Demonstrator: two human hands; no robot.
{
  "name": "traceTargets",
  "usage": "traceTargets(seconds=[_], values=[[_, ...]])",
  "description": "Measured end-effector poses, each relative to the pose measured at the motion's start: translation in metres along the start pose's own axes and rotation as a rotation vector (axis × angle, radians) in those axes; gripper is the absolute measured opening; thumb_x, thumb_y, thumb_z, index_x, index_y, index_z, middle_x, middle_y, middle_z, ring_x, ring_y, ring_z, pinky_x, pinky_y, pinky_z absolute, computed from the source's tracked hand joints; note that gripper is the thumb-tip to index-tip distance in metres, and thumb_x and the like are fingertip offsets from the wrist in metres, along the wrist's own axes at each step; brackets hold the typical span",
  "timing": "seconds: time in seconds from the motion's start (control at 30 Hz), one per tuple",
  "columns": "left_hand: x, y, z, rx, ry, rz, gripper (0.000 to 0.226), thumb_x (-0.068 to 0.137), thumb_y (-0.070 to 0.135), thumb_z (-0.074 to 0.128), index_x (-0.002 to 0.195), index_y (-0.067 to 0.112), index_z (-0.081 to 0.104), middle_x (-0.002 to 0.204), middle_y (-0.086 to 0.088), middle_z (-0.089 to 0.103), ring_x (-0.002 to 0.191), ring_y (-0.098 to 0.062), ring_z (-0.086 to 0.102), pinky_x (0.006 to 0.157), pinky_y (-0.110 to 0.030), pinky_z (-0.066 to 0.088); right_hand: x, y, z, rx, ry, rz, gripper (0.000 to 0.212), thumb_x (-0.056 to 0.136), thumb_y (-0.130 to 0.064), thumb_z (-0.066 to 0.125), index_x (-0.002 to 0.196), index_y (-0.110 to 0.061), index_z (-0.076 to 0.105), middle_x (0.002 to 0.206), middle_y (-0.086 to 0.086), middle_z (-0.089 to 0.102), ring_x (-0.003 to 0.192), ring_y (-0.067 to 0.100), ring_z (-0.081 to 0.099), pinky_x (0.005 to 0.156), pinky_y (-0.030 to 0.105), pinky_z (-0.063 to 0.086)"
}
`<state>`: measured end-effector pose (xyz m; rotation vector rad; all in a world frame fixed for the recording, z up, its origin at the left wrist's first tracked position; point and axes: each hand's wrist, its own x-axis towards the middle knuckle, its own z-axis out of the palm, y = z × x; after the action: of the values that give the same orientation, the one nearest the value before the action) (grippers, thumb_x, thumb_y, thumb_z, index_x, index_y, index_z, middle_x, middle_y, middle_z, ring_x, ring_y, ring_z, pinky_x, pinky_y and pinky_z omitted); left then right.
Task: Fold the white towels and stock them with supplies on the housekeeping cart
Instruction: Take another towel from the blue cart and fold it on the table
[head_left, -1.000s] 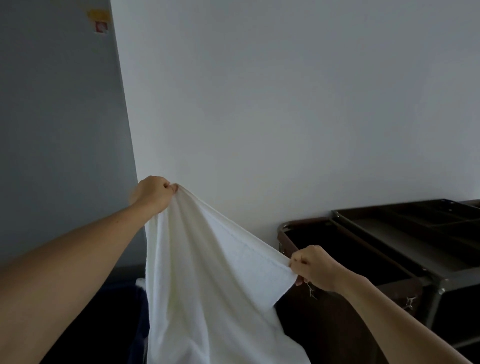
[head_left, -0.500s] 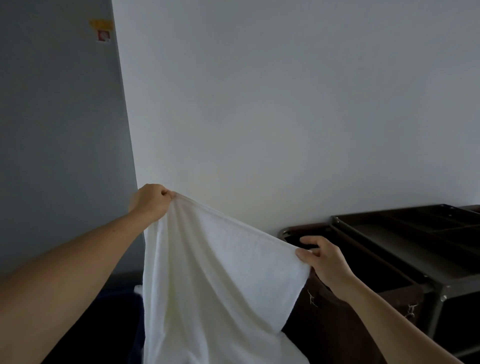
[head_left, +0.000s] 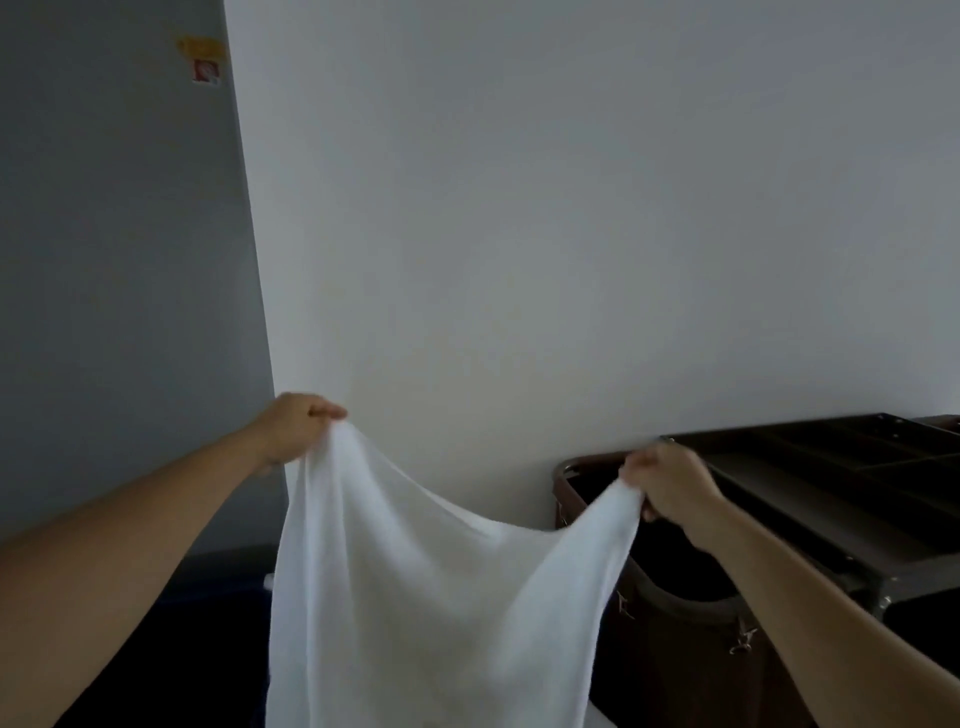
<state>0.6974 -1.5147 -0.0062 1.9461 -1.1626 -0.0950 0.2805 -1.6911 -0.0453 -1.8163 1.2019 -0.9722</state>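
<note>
Spreading the towel (head_left: 426, 597) wide, you are holding its top edge with both hands; your left hand (head_left: 298, 423) is gripping one end in a curled fist, and your right hand (head_left: 670, 480), loosening half a second ago, is now clamping the edge farther out; the cloth is sagging between your hands and hanging below them; the cart (head_left: 831, 483) is standing just beyond your right hand; you are probably squaring up for the first fold.
</note>
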Motion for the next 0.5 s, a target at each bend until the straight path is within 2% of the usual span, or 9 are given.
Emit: traceTargets(seconds=[0.07, 0.13, 0.17, 0.23, 0.27, 0.33, 0.43, 0.5], values=[[0.005, 0.021, -0.018, -0.206, 0.223, 0.035, 0.031, 0.096, -0.002, 0.047, 0.104, 0.021, 0.067, 0.114, -0.014, 0.067, 0.091, -0.022, 0.061, 0.083, -0.033, 0.046, 0.008, -0.027, -0.013, 0.222, 0.186, -0.148, 0.013, 0.087, -0.009, 0.067, 0.077, -0.017, 0.066, 0.062, -0.003, 0.066, 0.055, 0.017, 0.059, 0.053, 0.029, 0.045], [0.006, 0.033, -0.026, -0.248, 0.39, 0.041, 0.025, 0.095, -0.001, 0.047, 0.103, 0.019, 0.061, 0.106, -0.015, 0.063, 0.095, -0.035, 0.06, 0.081, -0.038, 0.046, 0.006, -0.04, -0.012, 0.206, 0.34, -0.22, 0.015, 0.087, -0.012, 0.067, 0.078, -0.023, 0.063, 0.067, -0.007, 0.066, 0.056, 0.007, 0.061, 0.053, 0.023, 0.043], [0.002, 0.038, -0.023, -0.191, 0.374, 0.038, 0.023, 0.095, -0.001, 0.048, 0.103, 0.017, 0.059, 0.106, -0.014, 0.062, 0.1, -0.038, 0.06, 0.082, -0.038, 0.046, 0.001, -0.041, -0.004, 0.113, 0.31, -0.216, 0.018, 0.087, -0.011, 0.066, 0.075, -0.023, 0.062, 0.063, -0.008, 0.065, 0.048, 0.005, 0.059, 0.048, 0.02, 0.043], [-0.012, 0.043, -0.003, -0.058, 0.205, 0.023, 0.022, 0.093, 0.0, 0.05, 0.104, 0.017, 0.059, 0.109, -0.013, 0.063, 0.101, -0.034, 0.06, 0.075, -0.028, 0.046, -0.01, -0.035, 0.02, -0.04, 0.099, -0.177, 0.019, 0.087, -0.01, 0.064, 0.073, -0.023, 0.061, 0.061, -0.007, 0.065, 0.045, 0.011, 0.06, 0.044, 0.021, 0.045], [-0.021, 0.046, 0.009, -0.035, 0.108, 0.012, 0.022, 0.092, 0.002, 0.049, 0.105, 0.019, 0.058, 0.109, -0.009, 0.061, 0.097, -0.029, 0.06, 0.068, -0.025, 0.044, -0.014, -0.033, 0.031, -0.076, 0.03, -0.176, 0.018, 0.088, -0.01, 0.063, 0.075, -0.024, 0.06, 0.068, -0.005, 0.065, 0.053, 0.015, 0.06, 0.05, 0.024, 0.048], [-0.035, 0.054, 0.029, -0.057, -0.023, -0.022, 0.023, 0.094, 0.008, 0.047, 0.11, 0.022, 0.054, 0.11, -0.003, 0.057, 0.089, -0.02, 0.056, 0.06, -0.025, 0.041, -0.02, -0.034, 0.041, -0.102, -0.005, -0.184, 0.015, 0.089, -0.012, 0.063, 0.081, -0.023, 0.057, 0.081, -0.001, 0.064, 0.068, 0.02, 0.059, 0.062, 0.029, 0.049], [-0.054, 0.068, 0.046, -0.079, 0.026, -0.069, 0.022, 0.095, 0.01, 0.045, 0.115, 0.017, 0.049, 0.114, -0.005, 0.053, 0.101, -0.025, 0.055, 0.075, -0.031, 0.045, -0.023, -0.036, 0.042, -0.099, 0.025, -0.169, 0.011, 0.091, -0.014, 0.062, 0.087, -0.02, 0.055, 0.087, -0.002, 0.062, 0.08, 0.024, 0.061, 0.063, 0.026, 0.046], [-0.067, 0.083, 0.056, -0.052, 0.088, -0.067, 0.022, 0.092, 0.008, 0.043, 0.111, 0.002, 0.053, 0.108, -0.02, 0.057, 0.104, -0.039, 0.056, 0.082, -0.044, 0.047, -0.029, -0.042, 0.049, -0.135, 0.05, -0.188, 0.013, 0.092, -0.016, 0.062, 0.085, -0.023, 0.052, 0.083, -0.003, 0.061, 0.08, 0.022, 0.061, 0.06, 0.026, 0.042]])
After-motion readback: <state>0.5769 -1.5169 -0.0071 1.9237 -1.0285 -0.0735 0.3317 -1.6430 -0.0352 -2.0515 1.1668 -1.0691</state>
